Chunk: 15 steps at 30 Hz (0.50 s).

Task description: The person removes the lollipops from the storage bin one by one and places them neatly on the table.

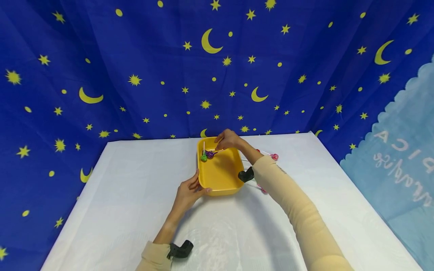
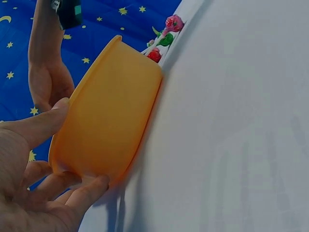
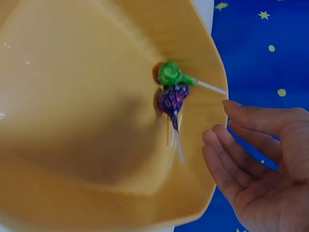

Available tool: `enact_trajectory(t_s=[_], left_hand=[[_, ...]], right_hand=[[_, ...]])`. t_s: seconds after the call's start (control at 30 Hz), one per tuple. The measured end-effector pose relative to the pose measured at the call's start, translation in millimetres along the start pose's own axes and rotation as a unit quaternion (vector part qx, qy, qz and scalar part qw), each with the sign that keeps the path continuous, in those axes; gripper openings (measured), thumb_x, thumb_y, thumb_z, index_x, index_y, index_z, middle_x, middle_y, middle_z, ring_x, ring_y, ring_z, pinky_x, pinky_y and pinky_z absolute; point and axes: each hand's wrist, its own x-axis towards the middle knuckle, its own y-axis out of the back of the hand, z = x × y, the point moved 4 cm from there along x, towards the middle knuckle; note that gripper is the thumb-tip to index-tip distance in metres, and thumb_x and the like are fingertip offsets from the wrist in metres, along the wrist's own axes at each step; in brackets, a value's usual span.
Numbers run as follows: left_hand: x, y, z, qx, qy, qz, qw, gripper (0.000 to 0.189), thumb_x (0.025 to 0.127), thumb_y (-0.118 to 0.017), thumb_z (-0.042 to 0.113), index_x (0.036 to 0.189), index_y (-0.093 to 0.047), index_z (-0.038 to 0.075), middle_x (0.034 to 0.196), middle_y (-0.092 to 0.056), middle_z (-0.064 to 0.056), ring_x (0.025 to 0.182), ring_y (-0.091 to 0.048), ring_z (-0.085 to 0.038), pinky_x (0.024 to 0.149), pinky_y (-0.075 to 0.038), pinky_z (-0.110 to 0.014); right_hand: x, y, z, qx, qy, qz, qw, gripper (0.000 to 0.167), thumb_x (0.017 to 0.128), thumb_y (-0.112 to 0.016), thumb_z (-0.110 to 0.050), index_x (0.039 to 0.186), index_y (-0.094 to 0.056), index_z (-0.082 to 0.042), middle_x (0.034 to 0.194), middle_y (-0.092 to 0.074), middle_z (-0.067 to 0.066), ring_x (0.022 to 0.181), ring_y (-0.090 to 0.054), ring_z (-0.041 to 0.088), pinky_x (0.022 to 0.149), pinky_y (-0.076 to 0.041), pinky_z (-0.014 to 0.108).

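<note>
A yellow plastic tub (image 1: 222, 177) stands at the back middle of the table. My left hand (image 1: 187, 192) grips its near left corner, with the thumb at the rim and the fingers against the outer wall in the left wrist view. Inside the tub, a green-wrapped lollipop (image 3: 170, 74) and a purple-wrapped lollipop (image 3: 173, 100) lie side by side near the far wall. My right hand (image 3: 263, 154) hovers at the far rim beside their sticks, its fingers loosely bent and holding nothing.
Right of the tub lie several more lollipops, among them a pink one (image 2: 174, 23), a green one (image 2: 166, 39) and a red one (image 2: 154, 54); my right forearm partly covers them. A blue star-patterned curtain (image 1: 149, 101) hangs close behind the white table (image 1: 135, 180).
</note>
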Motion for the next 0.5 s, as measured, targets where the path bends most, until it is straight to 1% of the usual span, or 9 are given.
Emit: enact_trajectory(t_s=[0.07,0.1,0.17,0.23,0.3,0.33,0.43,0.5], left_hand=[[-0.2,-0.1,-0.2,0.000,-0.002,0.000,1.0000,0.078,0.084,-0.076,0.007,0.150,-0.033,0.004,0.146,-0.044,-0.017,0.129,-0.050,-0.034,0.102,-0.048,-0.043],[-2.5,0.0,4.6,0.002,0.001,-0.002,1.0000,0.078,0.085,-0.076,0.008,0.149,-0.033,0.003,0.146,-0.044,-0.018,0.129,-0.050,-0.034,0.102,-0.048,-0.044],[-8.0,0.3,15.0,0.008,-0.001,-0.007,0.9999,0.078,0.085,-0.076,0.010,0.149,-0.033,0.002,0.146,-0.044,-0.019,0.130,-0.050,-0.035,0.103,-0.047,-0.044],[-12.2,0.9,21.8,0.008,-0.004,-0.009,0.9999,0.078,0.085,-0.076,0.011,0.149,-0.033,0.002,0.146,-0.044,-0.019,0.129,-0.050,-0.036,0.102,-0.048,-0.044],[-15.8,1.6,29.5,0.007,0.002,-0.015,0.9999,0.078,0.086,-0.076,0.009,0.149,-0.032,0.000,0.146,-0.042,-0.021,0.130,-0.048,-0.038,0.102,-0.047,-0.046],[-14.5,1.5,27.1,0.004,0.002,-0.014,0.9999,0.078,0.085,-0.075,0.009,0.149,-0.031,0.000,0.146,-0.042,-0.021,0.130,-0.048,-0.038,0.102,-0.047,-0.046],[-7.6,1.1,14.3,-0.003,0.000,-0.007,1.0000,0.078,0.085,-0.076,0.007,0.149,-0.032,0.002,0.146,-0.042,-0.020,0.130,-0.048,-0.037,0.102,-0.047,-0.046],[-3.0,0.0,5.5,-0.001,-0.003,-0.002,1.0000,0.078,0.084,-0.076,0.008,0.150,-0.033,0.004,0.145,-0.044,-0.019,0.130,-0.049,-0.035,0.102,-0.048,-0.045]], right_hand=[[3.5,-4,-2,-0.002,0.000,-0.005,1.0000,0.042,0.081,-0.077,-0.005,0.121,-0.066,0.005,0.111,-0.071,0.021,0.098,-0.070,0.029,0.086,-0.060,0.033],[5.1,-7,-3,-0.002,-0.002,-0.008,1.0000,0.043,0.081,-0.077,-0.005,0.121,-0.066,0.005,0.112,-0.071,0.021,0.097,-0.070,0.029,0.086,-0.060,0.033],[6.8,-11,-5,-0.007,-0.005,-0.012,0.9999,0.043,0.081,-0.078,-0.006,0.120,-0.067,0.004,0.110,-0.071,0.021,0.089,-0.071,0.024,0.085,-0.060,0.032],[8.8,-16,-8,-0.018,-0.009,-0.015,0.9997,0.043,0.080,-0.078,-0.007,0.121,-0.067,0.004,0.110,-0.072,0.020,0.083,-0.069,0.020,0.085,-0.060,0.032],[9.9,-21,-11,-0.026,-0.015,-0.020,0.9994,0.043,0.081,-0.078,-0.008,0.121,-0.067,0.004,0.110,-0.071,0.019,0.079,-0.068,0.016,0.085,-0.060,0.032],[10.2,-23,-13,-0.029,-0.017,-0.022,0.9992,0.043,0.081,-0.077,-0.007,0.121,-0.066,0.004,0.110,-0.071,0.019,0.079,-0.067,0.015,0.086,-0.060,0.033],[12.7,-29,-14,-0.047,-0.017,-0.034,0.9982,0.042,0.084,-0.075,-0.009,0.124,-0.065,0.004,0.111,-0.071,0.018,0.086,-0.068,0.019,0.088,-0.059,0.032],[13.3,-33,-14,-0.060,-0.011,-0.044,0.9972,0.037,0.086,-0.073,-0.009,0.121,-0.067,0.004,0.107,-0.072,0.018,0.089,-0.068,0.022,0.088,-0.059,0.033]])
